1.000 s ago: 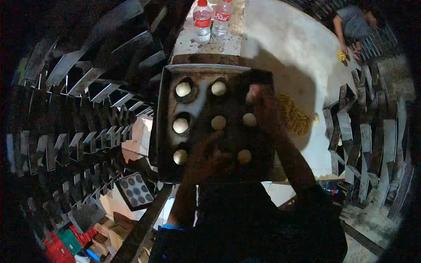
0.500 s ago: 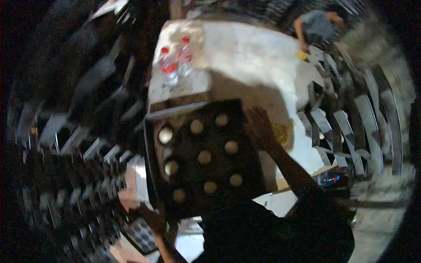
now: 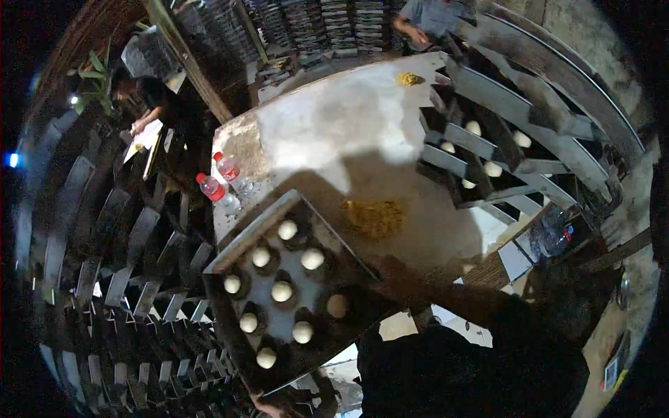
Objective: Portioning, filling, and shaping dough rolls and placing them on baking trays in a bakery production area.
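A dark square tray (image 3: 256, 232) hangs slanted in front of me over the near left part of the table. In it sit several pale round balls that look like dough, spaced apart in rows; one dough ball (image 3: 281, 291) lies near the middle. My right hand (image 3: 391, 275) grips the tray's right corner, its fingers mostly lost in shadow. Below the tray's near edge, at the lower left, my left hand (image 3: 270, 405) holds that side, with its fingers partly hidden under the tray.
Two red-capped bottles (image 3: 220, 191) stand on the pale table (image 3: 306, 104) at its left. Yellow crumbly bits (image 3: 376, 217) lie in the middle. Stacked trays with dough balls (image 3: 481, 150) rise at the right, more stacks (image 3: 139, 230) at the left. Two people work farther off.
The tray has turned and shifted left and down, away from the table's middle, with both hands on it. My view has swung, bringing the person at the left into sight.
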A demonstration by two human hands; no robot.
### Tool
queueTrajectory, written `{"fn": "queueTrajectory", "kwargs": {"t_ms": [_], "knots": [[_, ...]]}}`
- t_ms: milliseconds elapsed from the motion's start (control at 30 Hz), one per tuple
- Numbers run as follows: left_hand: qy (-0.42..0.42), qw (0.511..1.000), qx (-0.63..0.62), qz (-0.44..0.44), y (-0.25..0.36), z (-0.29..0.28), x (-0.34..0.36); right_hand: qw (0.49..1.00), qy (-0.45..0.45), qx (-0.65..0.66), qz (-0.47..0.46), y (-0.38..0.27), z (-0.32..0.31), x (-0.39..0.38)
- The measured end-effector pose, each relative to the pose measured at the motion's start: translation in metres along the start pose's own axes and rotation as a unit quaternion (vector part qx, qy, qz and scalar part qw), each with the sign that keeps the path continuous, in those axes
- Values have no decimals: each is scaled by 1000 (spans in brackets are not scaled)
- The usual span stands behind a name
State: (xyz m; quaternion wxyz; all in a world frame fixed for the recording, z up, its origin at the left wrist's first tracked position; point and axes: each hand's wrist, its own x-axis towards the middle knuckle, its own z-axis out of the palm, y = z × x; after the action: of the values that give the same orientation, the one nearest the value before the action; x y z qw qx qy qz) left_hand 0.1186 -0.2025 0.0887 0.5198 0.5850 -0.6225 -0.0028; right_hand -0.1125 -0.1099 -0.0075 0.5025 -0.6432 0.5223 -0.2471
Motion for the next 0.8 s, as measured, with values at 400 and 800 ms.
{"fn": "queueTrajectory", "kwargs": {"t_ms": [400,800], "knots": [[174,942,-278,-66,4,-248,-87,909,270,-36,-317,-157,-196,-277],[-125,744,-646,-117,402,-26,-64,817,476,165,-280,-129,-394,-500]]}}
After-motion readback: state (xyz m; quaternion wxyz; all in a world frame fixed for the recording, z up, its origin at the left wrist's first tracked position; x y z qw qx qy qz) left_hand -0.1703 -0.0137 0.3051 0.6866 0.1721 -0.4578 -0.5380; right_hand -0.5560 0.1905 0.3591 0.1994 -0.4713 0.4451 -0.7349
